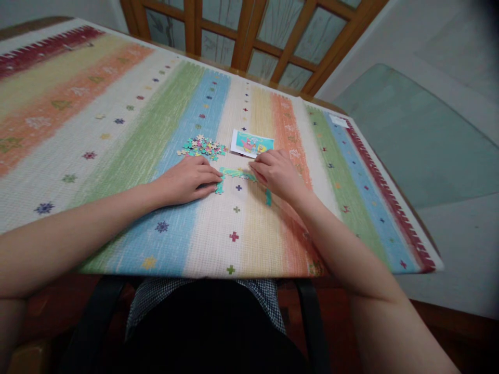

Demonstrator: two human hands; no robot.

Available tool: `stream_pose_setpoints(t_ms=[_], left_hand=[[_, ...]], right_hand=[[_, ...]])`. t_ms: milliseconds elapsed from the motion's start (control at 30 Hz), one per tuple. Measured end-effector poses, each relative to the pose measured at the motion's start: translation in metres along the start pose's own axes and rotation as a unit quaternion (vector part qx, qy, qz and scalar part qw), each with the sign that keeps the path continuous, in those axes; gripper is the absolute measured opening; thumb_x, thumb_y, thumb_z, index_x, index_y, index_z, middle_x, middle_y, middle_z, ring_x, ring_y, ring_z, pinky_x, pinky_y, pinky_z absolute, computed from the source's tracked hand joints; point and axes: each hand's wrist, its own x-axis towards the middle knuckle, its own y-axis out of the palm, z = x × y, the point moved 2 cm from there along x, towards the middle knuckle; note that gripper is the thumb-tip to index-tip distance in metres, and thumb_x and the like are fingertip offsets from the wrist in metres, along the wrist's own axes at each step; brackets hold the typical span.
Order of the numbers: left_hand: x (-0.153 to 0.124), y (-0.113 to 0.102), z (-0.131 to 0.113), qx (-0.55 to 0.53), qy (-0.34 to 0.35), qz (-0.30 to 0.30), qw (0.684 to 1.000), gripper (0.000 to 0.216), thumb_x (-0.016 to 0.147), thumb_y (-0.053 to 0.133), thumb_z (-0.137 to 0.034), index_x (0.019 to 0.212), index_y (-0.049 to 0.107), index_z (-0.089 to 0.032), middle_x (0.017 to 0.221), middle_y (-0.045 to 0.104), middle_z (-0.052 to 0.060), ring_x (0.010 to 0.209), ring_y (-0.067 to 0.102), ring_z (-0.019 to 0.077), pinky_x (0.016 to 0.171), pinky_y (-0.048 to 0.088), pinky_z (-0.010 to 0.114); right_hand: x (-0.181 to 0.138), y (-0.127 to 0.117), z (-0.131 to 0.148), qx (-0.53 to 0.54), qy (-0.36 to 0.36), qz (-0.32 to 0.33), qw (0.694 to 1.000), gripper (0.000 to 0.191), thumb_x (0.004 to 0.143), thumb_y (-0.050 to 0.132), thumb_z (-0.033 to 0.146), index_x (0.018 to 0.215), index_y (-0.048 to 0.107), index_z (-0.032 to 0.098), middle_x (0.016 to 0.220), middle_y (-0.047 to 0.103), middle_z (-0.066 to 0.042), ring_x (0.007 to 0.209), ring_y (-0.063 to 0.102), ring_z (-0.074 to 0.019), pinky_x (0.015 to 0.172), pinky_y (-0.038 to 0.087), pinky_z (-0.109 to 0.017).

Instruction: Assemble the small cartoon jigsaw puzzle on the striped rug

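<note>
A partly joined jigsaw puzzle border (237, 173) in turquoise and yellow-green lies on the striped tablecloth, with a short arm running down at its left end. My left hand (191, 179) rests low on the cloth, fingers stretched out and their tips touching that left corner. Over the border's right end, my right hand (278, 171) has its thumb and fingers pinched together; whatever is between them is hidden. Below that hand lies a separate turquoise strip of puzzle pieces (268, 197). A small picture card (253, 144) with cartoon figures lies just beyond the border.
Beyond my left hand is a heap of loose puzzle pieces (202, 147). A white paper slip (338, 121) lies near the table's far right. The tablecloth (218, 234) reaches the near table edge, close to my body. Wooden glazed doors (241, 31) stand behind the table.
</note>
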Motion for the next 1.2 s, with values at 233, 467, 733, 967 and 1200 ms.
stream_pose_setpoints(t_ms=[233,467,733,967,1200], left_hand=[[0.000,-0.001,-0.002,-0.001,-0.005,-0.004,1.000,0.029,0.106,0.059,-0.037,0.125,0.079,-0.025,0.129,0.079,0.005,0.116,0.064,0.0270,0.101,0.046,0.043],[0.000,-0.002,-0.003,0.007,-0.008,0.007,1.000,0.032,0.107,0.057,-0.036,0.127,0.077,-0.021,0.130,0.079,0.006,0.116,0.063,0.0285,0.102,0.046,0.045],[0.000,0.000,-0.003,0.005,-0.011,0.006,1.000,0.033,0.107,0.057,-0.036,0.128,0.077,-0.020,0.130,0.079,0.007,0.118,0.063,0.0295,0.103,0.046,0.047],[0.000,-0.002,-0.004,-0.008,-0.012,0.003,1.000,0.033,0.106,0.058,-0.036,0.127,0.078,-0.021,0.130,0.079,0.007,0.118,0.064,0.0294,0.103,0.047,0.047],[-0.001,0.001,-0.001,0.008,-0.013,-0.003,1.000,0.036,0.105,0.060,-0.046,0.125,0.079,-0.023,0.129,0.079,0.006,0.117,0.064,0.0302,0.102,0.045,0.047]], right_hand=[[-0.010,-0.017,0.086,-0.018,-0.132,-0.086,0.987,0.029,0.114,0.050,0.019,0.096,0.073,0.022,0.090,0.070,-0.003,0.088,0.051,-0.0219,0.089,0.037,-0.040],[-0.007,-0.004,0.103,-0.018,-0.131,-0.088,0.987,0.032,0.114,0.051,0.018,0.089,0.072,0.020,0.081,0.065,-0.004,0.084,0.049,-0.0215,0.083,0.033,-0.040],[-0.009,-0.005,0.109,-0.021,-0.127,-0.093,0.987,0.033,0.113,0.052,0.016,0.088,0.073,0.018,0.081,0.067,-0.004,0.085,0.051,-0.0223,0.086,0.034,-0.041],[-0.011,-0.017,0.117,-0.009,-0.088,-0.016,0.996,0.031,0.115,0.051,0.029,0.103,0.076,0.015,0.094,0.070,-0.008,0.093,0.052,-0.0256,0.089,0.037,-0.042],[-0.023,-0.016,0.142,-0.019,-0.034,0.004,0.999,0.038,0.117,0.045,0.032,0.122,0.073,0.006,0.106,0.070,-0.013,0.100,0.051,-0.0285,0.088,0.038,-0.044]])
